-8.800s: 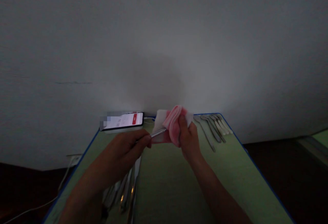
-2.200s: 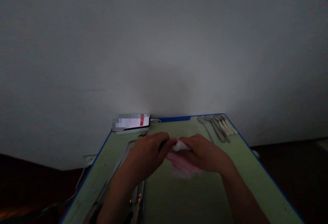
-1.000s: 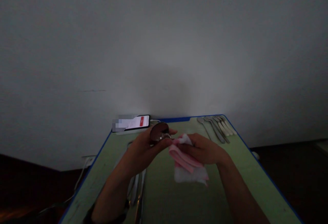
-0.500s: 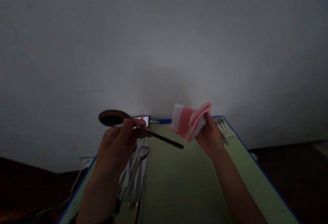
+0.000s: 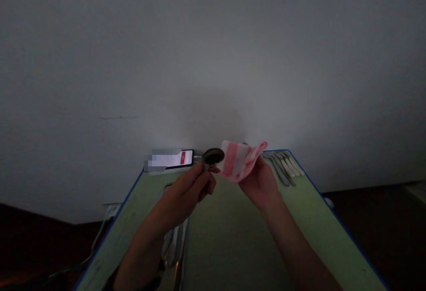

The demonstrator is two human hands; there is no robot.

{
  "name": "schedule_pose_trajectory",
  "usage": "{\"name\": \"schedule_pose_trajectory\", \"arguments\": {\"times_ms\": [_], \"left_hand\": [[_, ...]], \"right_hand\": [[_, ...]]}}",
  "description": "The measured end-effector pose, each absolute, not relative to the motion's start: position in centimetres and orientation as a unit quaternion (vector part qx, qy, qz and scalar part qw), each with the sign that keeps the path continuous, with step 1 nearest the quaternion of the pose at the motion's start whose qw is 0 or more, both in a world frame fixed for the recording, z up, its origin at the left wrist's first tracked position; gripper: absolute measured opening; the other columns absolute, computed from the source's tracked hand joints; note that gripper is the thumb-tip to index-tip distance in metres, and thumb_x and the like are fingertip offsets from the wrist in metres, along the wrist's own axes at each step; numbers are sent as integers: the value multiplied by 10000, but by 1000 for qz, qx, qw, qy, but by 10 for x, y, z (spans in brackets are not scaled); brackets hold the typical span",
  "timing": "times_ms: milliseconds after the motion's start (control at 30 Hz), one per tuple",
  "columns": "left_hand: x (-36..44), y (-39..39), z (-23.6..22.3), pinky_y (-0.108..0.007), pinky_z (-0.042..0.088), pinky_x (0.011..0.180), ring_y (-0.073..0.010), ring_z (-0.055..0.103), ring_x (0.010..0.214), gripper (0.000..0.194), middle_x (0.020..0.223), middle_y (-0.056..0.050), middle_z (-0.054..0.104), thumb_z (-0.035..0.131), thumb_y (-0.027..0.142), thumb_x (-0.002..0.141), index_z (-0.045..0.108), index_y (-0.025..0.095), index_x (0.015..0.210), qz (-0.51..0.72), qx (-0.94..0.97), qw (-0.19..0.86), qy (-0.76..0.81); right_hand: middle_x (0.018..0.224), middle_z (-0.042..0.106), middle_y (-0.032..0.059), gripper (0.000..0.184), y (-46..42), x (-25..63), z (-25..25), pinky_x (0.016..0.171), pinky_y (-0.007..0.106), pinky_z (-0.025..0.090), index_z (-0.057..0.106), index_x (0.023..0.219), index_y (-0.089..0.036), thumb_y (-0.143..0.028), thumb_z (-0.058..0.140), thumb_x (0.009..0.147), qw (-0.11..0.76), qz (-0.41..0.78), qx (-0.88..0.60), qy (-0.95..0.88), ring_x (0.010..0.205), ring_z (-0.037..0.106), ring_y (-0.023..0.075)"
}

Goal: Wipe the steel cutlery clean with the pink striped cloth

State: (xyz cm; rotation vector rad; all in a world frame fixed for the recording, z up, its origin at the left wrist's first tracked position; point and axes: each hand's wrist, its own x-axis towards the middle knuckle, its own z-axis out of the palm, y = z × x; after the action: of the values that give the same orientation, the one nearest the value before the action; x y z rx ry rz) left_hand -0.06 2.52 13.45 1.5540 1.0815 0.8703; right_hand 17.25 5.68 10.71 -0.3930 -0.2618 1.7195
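Note:
My left hand [image 5: 191, 187] is closed on a spoon [image 5: 213, 156], its dark bowl rising above the fingers. Most of the handle is hidden by the hand. Just to the right, my right hand [image 5: 261, 184] grips a folded pink-and-white striped cloth [image 5: 237, 160], which spreads toward the spoon. The spoon's bowl is close to the cloth's left edge; whether they touch I cannot tell. Both hands are above the far half of the green table. Under my left forearm lies a group of metal cutlery [image 5: 176, 244], partly covered by the arm.
A phone [image 5: 181, 158] with a lit screen leans at the table's back left, a white cable beside it. More cutlery [image 5: 282, 164], some with white handles, lies at the back right. The green table [image 5: 233, 242] has a blue edge and meets a pale wall [image 5: 213, 60].
My left hand has moved right, bringing the spoon beside the cloth and turning it so the handle no longer shows. My right hand has shifted slightly left. The phone is now uncovered.

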Motion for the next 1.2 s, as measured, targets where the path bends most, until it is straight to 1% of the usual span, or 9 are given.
{"name": "schedule_pose_trajectory", "arguments": {"times_ms": [133, 233, 367, 533, 700, 833, 1000, 1067, 1200], "left_hand": [[5, 24, 136, -173, 404, 384, -131, 631, 579, 296, 865, -66, 657, 350, 384, 904, 525, 151, 952, 250, 690, 505, 455], [8, 26, 132, -170, 393, 367, -120, 618, 467, 368, 708, -37, 671, 328, 424, 910, 550, 145, 821, 208, 708, 459, 495], [11, 27, 126, -161, 363, 343, -69, 495, 294, 417, 529, 28, 622, 303, 448, 920, 554, 161, 751, 205, 736, 393, 512], [15, 25, 124, -162, 363, 333, -75, 497, 278, 493, 494, 22, 631, 251, 476, 924, 554, 166, 689, 190, 740, 373, 526], [16, 24, 126, -171, 347, 336, -88, 480, 291, 471, 435, 34, 580, 263, 463, 922, 551, 172, 689, 177, 748, 353, 534], [17, 23, 132, -180, 384, 434, -99, 528, 398, 437, 447, 28, 574, 295, 411, 923, 582, 170, 698, 190, 774, 314, 516], [13, 20, 135, -185, 382, 418, -99, 528, 394, 363, 562, 17, 636, 334, 410, 902, 601, 174, 831, 167, 766, 363, 503], [9, 20, 134, -192, 378, 395, -108, 523, 365, 396, 519, 21, 609, 309, 436, 904, 591, 172, 817, 152, 750, 385, 516], [2, 20, 135, -203, 357, 401, -121, 515, 373, 443, 458, 29, 539, 328, 488, 889, 588, 171, 723, 139, 749, 359, 540]], "right_hand": [[1054, 645, -27, 228, 49, 177, 117, 939, 424, 404, 596, 1015, -302, -285, 440, 850, 620, 763, -111, -141, 1031, 563, 163], [1054, 644, -5, 255, 43, 173, 123, 893, 459, 430, 582, 1054, -299, -319, 445, 840, 610, 768, -116, -159, 1012, 572, 195], [849, 676, 27, 230, 40, 165, 122, 782, 371, 493, 620, 908, -204, -297, 423, 833, 593, 777, -145, -155, 870, 607, 186], [730, 661, 37, 228, 43, 161, 118, 712, 280, 503, 613, 782, -150, -252, 410, 807, 552, 811, -139, -139, 738, 608, 151], [624, 630, 21, 202, 43, 163, 118, 616, 262, 504, 587, 692, -138, -136, 390, 738, 535, 819, -162, -129, 571, 569, 126], [635, 633, 22, 169, 43, 162, 118, 588, 260, 502, 578, 729, -136, -120, 409, 723, 540, 806, -204, -133, 580, 579, 134], [705, 654, 9, 160, 46, 160, 116, 659, 295, 516, 568, 775, -164, -123, 417, 743, 572, 779, -221, -130, 635, 599, 141], [746, 665, 5, 174, 47, 161, 114, 710, 316, 518, 571, 788, -177, -119, 413, 741, 586, 773, -211, -122, 683, 610, 146], [778, 680, 13, 186, 48, 165, 113, 680, 284, 519, 578, 797, -174, -106, 421, 723, 606, 758, -214, -110, 707, 624, 140]]}}
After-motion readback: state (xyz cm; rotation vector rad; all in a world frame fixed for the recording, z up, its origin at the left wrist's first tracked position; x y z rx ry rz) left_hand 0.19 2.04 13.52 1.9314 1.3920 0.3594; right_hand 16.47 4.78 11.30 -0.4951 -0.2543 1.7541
